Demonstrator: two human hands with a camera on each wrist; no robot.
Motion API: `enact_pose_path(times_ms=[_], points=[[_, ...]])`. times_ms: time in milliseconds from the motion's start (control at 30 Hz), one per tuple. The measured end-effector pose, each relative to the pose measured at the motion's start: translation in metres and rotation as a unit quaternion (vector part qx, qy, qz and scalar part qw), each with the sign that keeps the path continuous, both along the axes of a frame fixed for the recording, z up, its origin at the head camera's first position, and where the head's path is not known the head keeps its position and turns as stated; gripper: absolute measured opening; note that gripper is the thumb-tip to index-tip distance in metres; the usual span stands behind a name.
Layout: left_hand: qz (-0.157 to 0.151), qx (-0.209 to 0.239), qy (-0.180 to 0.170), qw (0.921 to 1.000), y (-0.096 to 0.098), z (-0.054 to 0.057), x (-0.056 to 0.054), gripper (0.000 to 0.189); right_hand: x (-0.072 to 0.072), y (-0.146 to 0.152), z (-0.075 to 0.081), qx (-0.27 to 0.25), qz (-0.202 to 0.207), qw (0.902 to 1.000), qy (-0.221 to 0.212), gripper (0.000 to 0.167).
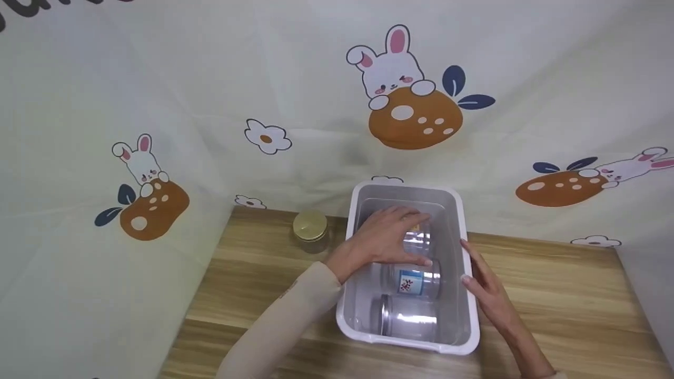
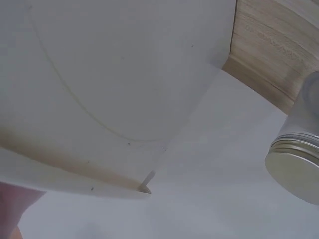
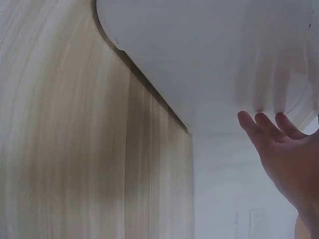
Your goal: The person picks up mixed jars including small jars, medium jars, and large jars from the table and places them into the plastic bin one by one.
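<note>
The left hand spreads over the far jar in the bin; I can't tell if it grips. The right hand, spread too, should keep the bin's right side still.

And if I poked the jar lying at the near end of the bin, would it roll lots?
The jar would probably roll easily, since it looks round and lies on its side. It likely wouldn't go far, because the bin wall and the jar with the blue label hem it in. Its smooth, shiny sides might feel slippery too.
</note>
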State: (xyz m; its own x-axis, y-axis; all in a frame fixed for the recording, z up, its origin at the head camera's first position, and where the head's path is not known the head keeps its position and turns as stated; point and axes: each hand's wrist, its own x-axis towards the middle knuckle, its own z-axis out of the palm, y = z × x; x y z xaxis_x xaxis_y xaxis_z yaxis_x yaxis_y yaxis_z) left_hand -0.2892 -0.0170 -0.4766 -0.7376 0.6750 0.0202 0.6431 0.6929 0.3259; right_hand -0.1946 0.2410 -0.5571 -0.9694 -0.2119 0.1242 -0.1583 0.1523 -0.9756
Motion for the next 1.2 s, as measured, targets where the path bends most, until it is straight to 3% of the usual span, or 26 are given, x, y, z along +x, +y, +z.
enact_pose_path(times_ms=[167, 500, 733, 967, 1200], points=[[0.008, 0.009, -0.011, 0.9999, -0.001, 0.005, 0.001, 0.097, 0.0, -0.001, 0.001, -0.001, 0.001, 0.9995, -0.03, 0.063], [0.004, 0.036, 0.011, 0.9993, -0.006, 0.015, 0.0, 0.097, 0.001, -0.001, 0.001, 0.01, -0.003, 0.9996, -0.027, 0.062], [0.026, 0.059, -0.006, 0.9979, -0.013, 0.023, -0.002, 0.096, 0.001, -0.001, 0.001, 0.004, -0.007, 0.9995, -0.031, 0.061], [0.027, 0.083, 0.026, 0.9958, -0.02, 0.027, -0.006, 0.096, 0.002, 0.0, 0.0, -0.02, 0.001, 0.9996, -0.021, 0.061], [0.031, 0.1, 0.047, 0.9934, -0.03, 0.034, -0.008, 0.093, 0.002, -0.001, 0.0, -0.006, -0.01, 0.9997, -0.023, 0.061]])
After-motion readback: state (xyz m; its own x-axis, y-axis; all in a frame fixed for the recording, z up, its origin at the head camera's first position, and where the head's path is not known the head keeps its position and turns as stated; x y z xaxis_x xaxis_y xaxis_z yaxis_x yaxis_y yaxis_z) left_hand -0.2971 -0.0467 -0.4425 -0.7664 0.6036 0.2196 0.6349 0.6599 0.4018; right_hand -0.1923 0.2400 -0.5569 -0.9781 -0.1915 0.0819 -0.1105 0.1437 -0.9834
